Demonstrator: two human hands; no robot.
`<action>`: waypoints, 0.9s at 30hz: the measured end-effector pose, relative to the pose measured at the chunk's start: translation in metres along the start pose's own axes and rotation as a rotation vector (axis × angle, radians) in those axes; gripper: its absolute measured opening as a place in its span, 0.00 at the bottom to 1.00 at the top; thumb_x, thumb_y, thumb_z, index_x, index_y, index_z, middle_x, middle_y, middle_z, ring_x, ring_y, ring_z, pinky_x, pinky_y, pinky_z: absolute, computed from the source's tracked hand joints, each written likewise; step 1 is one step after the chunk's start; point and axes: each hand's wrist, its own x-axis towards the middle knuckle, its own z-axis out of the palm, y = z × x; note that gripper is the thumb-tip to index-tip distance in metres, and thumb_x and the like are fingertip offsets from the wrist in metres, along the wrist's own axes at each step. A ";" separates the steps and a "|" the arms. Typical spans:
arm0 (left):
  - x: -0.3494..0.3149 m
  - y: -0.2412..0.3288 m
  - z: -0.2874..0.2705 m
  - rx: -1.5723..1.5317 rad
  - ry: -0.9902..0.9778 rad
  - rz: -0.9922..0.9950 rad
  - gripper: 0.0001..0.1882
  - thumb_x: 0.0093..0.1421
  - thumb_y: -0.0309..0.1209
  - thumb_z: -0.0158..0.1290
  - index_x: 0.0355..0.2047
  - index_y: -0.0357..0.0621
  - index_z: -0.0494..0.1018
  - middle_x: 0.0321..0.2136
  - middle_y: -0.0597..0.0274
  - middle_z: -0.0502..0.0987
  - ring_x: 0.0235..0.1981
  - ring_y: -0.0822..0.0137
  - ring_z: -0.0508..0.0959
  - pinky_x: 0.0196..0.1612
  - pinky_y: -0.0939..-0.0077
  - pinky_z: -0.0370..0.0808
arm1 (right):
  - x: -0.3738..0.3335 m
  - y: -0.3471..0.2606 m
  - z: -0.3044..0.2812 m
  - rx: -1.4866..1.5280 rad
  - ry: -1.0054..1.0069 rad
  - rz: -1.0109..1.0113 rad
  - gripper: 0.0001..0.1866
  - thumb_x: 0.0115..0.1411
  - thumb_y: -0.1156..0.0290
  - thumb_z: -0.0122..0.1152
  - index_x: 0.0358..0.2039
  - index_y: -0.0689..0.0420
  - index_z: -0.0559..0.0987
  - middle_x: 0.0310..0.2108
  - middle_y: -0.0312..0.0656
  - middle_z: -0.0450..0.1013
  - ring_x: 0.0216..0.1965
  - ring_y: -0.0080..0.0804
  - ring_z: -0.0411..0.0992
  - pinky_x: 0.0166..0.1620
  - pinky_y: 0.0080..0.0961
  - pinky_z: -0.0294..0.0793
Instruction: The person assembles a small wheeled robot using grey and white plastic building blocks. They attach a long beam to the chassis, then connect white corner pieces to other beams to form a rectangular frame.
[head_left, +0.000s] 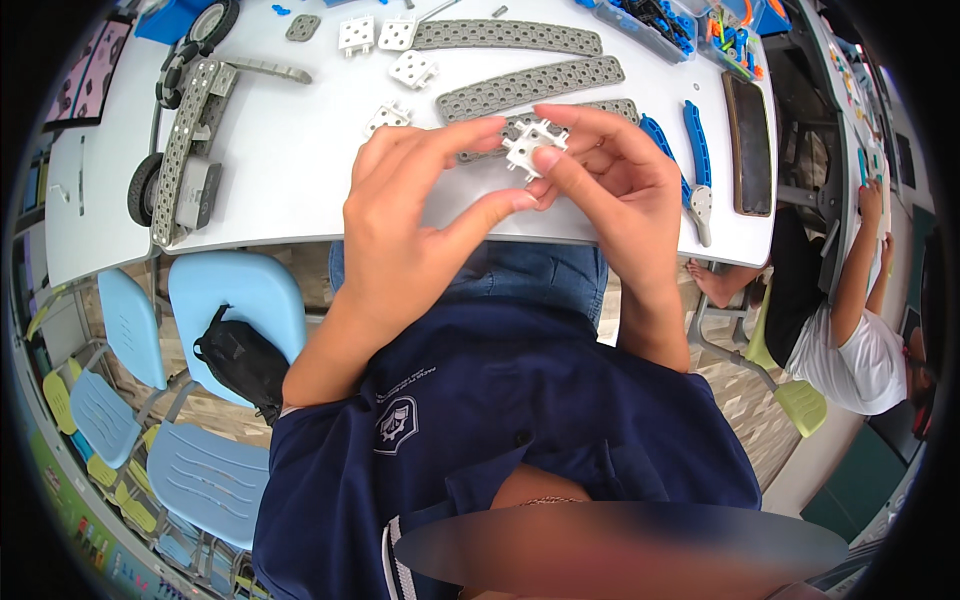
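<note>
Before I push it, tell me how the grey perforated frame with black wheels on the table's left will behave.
The grey perforated frame will probably feel stiff, being a long, rigid-looking beam. It may roll, since a round black wheel sits at its left side. Lifted, it might hang unevenly: a grey boxy block sits toward its near end.

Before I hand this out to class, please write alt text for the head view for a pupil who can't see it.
A person's right hand pinches a small white connector piece above a white table, the left hand curved open beside it. Grey perforated beams lie beyond; a wheeled grey frame sits left, a blue-handled tool right.
</note>
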 end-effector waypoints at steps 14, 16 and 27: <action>0.000 -0.005 -0.004 -0.184 -0.050 -0.054 0.22 0.49 0.26 0.69 0.47 0.41 0.82 0.38 0.61 0.81 0.37 0.69 0.74 0.44 0.74 0.71 | -0.001 -0.003 -0.003 0.204 -0.148 0.219 0.13 0.66 0.77 0.62 0.50 0.67 0.80 0.33 0.43 0.80 0.30 0.23 0.78 0.33 0.20 0.76; -0.001 -0.003 -0.004 -0.139 -0.029 -0.035 0.21 0.49 0.25 0.68 0.46 0.42 0.83 0.39 0.60 0.81 0.38 0.66 0.75 0.44 0.73 0.72 | -0.001 -0.003 -0.001 0.190 -0.126 0.237 0.13 0.67 0.75 0.62 0.50 0.66 0.80 0.32 0.42 0.80 0.28 0.22 0.76 0.31 0.18 0.74; -0.001 -0.001 -0.005 0.051 -0.025 0.137 0.13 0.52 0.23 0.67 0.39 0.39 0.83 0.37 0.59 0.83 0.40 0.61 0.79 0.46 0.69 0.72 | -0.002 -0.002 -0.008 0.212 -0.140 0.218 0.10 0.70 0.72 0.59 0.46 0.63 0.81 0.27 0.35 0.77 0.25 0.16 0.71 0.29 0.14 0.66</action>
